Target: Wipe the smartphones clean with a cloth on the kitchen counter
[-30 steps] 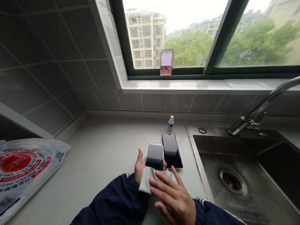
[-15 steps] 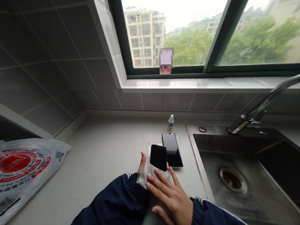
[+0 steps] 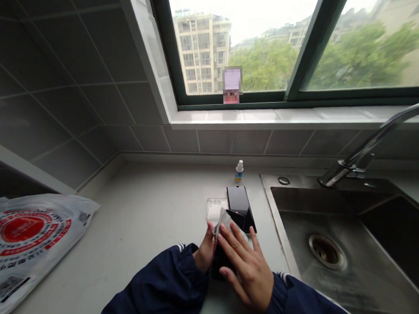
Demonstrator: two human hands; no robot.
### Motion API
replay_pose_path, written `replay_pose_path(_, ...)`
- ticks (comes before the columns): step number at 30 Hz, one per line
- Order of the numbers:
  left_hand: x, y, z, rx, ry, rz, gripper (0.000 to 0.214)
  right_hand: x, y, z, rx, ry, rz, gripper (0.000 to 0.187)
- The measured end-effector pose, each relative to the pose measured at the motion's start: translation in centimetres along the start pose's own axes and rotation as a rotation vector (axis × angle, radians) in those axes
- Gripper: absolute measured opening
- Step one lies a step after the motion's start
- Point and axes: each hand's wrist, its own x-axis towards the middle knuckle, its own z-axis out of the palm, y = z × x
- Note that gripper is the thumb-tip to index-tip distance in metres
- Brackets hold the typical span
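My left hand [image 3: 204,252] grips a black smartphone [image 3: 218,262] by its left edge, thumb up along the side; its other fingers are hidden below. Across the screen, my right hand [image 3: 245,271] holds a pale cleaning cloth [image 3: 224,217] under long, spread fingers. One corner of the cloth sticks up past the fingertips. Just beyond lies a larger dark device with a glossy screen [image 3: 238,199], partly covered by the held phone. To its left rests a clear phone case [image 3: 216,206]. A small spray bottle [image 3: 238,172] with a white cap stands upright behind them.
On the right is a steel sink [image 3: 278,219] with a chrome faucet [image 3: 348,162] arching over it. A white plastic bag with red print [image 3: 28,229] lies at the left on the pale counter [image 3: 146,215]. A window sill [image 3: 249,114] runs along the back.
The phone has tilted and its top end has swung right. The cloth has bunched upward, my right hand has shifted slightly right, and more of the clear case shows.
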Motion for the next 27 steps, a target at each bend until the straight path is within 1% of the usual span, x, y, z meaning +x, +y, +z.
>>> replay_pose_path(3, 0.0, 0.0, 0.8, 0.107, -0.047, 0.070, 0.067, 0.0, 0.4, 0.2, -0.010, 0.016, 0.055, 0.061)
replay_pose_path(6, 0.2, 0.1, 1.3, 0.150, -0.084, 0.105, 0.068, 0.0, 0.8, 0.4, -0.021, 0.030, 0.108, 0.061)
replay_pose_path(10, 0.4, 0.6, 1.5, 0.159, -0.072, 0.153, 0.069, -0.1, 1.1, 0.5, -0.017, 0.046, 0.153, 0.060)
replay_pose_path(14, 0.4, 0.9, 1.4, 0.166, -0.085, 0.105, 0.070, 0.0, 1.2, 0.3, 0.008, 0.098, 0.148, 0.061)
replay_pose_path(18, 0.3, 0.6, 1.2, 0.197, -0.093, 0.082, 0.071, 0.1, 1.5, 0.1, 0.041, 0.148, 0.173, 0.061)
replay_pose_path(23, 0.3, 0.0, 0.5, 0.278, -0.131, 0.029, 0.067, 0.1, 1.7, 0.2, 0.066, 0.119, 0.150, 0.063)
replay_pose_path(27, 0.4, -0.1, 0.1, 0.279, -0.155, 0.083, 0.060, 0.1, 1.4, 0.3, 0.040, 0.070, 0.078, 0.063)
